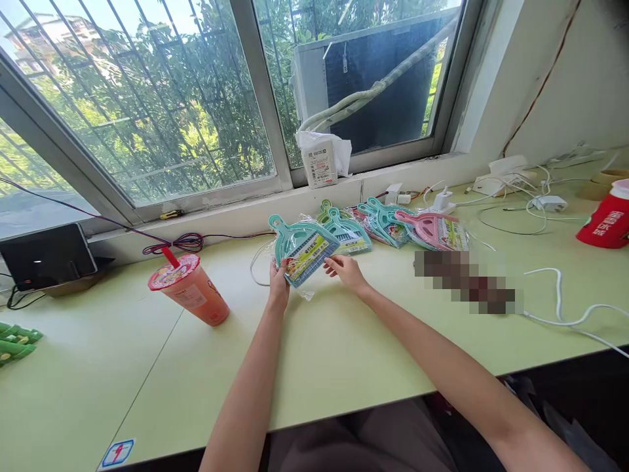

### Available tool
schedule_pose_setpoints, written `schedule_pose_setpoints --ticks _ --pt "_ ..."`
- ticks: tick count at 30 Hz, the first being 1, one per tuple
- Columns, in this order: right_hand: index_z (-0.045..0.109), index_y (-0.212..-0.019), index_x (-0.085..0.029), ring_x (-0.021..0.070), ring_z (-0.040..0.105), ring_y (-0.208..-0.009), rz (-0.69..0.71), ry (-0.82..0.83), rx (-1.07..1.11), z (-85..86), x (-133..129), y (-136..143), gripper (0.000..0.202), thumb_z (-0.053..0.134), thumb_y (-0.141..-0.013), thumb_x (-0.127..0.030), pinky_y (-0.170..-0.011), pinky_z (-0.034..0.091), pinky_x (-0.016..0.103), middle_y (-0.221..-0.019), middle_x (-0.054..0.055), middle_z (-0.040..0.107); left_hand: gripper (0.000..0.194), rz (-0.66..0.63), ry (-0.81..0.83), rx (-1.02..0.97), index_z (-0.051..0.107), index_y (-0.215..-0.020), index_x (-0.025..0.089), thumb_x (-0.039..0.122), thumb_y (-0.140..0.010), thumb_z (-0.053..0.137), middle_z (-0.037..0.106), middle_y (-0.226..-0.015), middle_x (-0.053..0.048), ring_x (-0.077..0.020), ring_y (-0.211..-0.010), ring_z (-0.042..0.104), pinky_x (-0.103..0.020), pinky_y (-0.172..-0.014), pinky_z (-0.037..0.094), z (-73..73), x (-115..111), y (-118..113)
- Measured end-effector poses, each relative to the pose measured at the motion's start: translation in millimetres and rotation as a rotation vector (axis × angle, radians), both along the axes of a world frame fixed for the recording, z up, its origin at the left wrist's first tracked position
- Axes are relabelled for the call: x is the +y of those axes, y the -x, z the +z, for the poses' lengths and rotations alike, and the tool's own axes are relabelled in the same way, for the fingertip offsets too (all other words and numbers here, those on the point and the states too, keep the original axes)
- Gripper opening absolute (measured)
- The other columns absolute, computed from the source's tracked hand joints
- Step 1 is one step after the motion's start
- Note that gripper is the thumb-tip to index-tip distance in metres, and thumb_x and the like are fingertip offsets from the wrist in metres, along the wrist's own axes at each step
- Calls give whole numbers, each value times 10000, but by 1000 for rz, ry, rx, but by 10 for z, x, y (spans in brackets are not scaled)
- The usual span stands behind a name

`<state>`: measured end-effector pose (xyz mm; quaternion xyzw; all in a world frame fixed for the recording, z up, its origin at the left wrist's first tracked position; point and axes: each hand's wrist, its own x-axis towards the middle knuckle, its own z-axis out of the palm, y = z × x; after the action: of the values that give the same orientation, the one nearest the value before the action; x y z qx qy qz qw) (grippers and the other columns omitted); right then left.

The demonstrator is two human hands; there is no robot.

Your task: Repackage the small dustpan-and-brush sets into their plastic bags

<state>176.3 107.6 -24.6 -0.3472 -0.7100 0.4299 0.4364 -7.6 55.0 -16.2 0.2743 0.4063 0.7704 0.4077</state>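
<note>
A teal plastic dustpan-shaped item in clear wrap with a yellow-green label (pixel 307 252) is held up over the table. My left hand (pixel 279 282) grips its lower left edge. At its lower right corner, my right hand (pixel 345 270) has its fingers pressed together against the wrap. Right behind it lies another wrapped teal set (pixel 348 233). Farther right are more wrapped teal sets (pixel 388 219) and a pink one (pixel 432 229), overlapping in a pile.
A red drink cup with a straw (pixel 196 292) stands left on the pale green table (pixel 314 367). A dark tablet (pixel 46 255) leans at the far left. White cables (pixel 560 314), a blurred patch and a red container (pixel 607 219) are on the right. A tissue pack (pixel 320 164) rests on the sill.
</note>
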Motion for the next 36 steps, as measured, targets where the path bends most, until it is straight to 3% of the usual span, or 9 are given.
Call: schedule_pose_setpoints --ticks 2,5,11,18,25,32,36 --pt "610 -839 -164 170 667 -676 -8 199 214 -29 29 28 253 627 -844 -416 -680 561 317 -789 59 688 367 -66 15 -9 564 -1052 212 335 -759 746 706 -1008 -36 -178 -849 687 -322 -810 552 -6 -1 -19" --pt "549 -929 -188 172 690 -738 -41 346 445 -60 44 61 356 737 -735 -420 -811 579 357 -816 35 693 391 -164 61 -1 595 -1041 183 358 -733 760 710 -1016 -59 -194 -880 683 -314 -790 544 -21 3 -23" --pt "489 -943 -216 199 689 -823 -127 368 579 -69 64 73 514 810 -607 -436 -833 590 397 -827 17 698 466 -306 109 104 612 -1086 208 486 -732 737 706 -1058 -57 -221 -939 674 -327 -759 546 -27 -16 -9" --pt "455 -1017 -230 215 700 -797 -180 394 593 -41 60 51 582 817 -596 -408 -718 621 395 -853 17 709 634 -378 112 244 596 -1211 215 682 -782 576 673 -1181 -114 -273 -1090 631 -383 -838 533 -31 -47 -94" --pt "496 -1016 -215 204 694 -731 -181 431 565 -3 14 37 531 821 -603 -291 -688 629 396 -817 14 706 517 -102 232 192 650 -988 163 638 -791 599 715 -936 -97 -213 -886 670 -311 -730 532 -63 43 -16" --pt "552 -985 -191 215 692 -737 -78 421 508 83 -78 63 490 833 -595 -285 -653 628 399 -784 23 709 446 98 192 119 645 -1148 205 535 -864 546 704 -957 -60 -139 -726 637 -191 -502 405 -1 32 83" --pt "558 -970 -201 238 694 -762 -44 401 487 123 -98 55 517 851 -563 -324 -642 619 410 -789 28 711 442 140 185 89 622 -1199 219 513 -890 502 697 -1014 -66 -143 -777 652 -178 -493 378 -3 38 116"
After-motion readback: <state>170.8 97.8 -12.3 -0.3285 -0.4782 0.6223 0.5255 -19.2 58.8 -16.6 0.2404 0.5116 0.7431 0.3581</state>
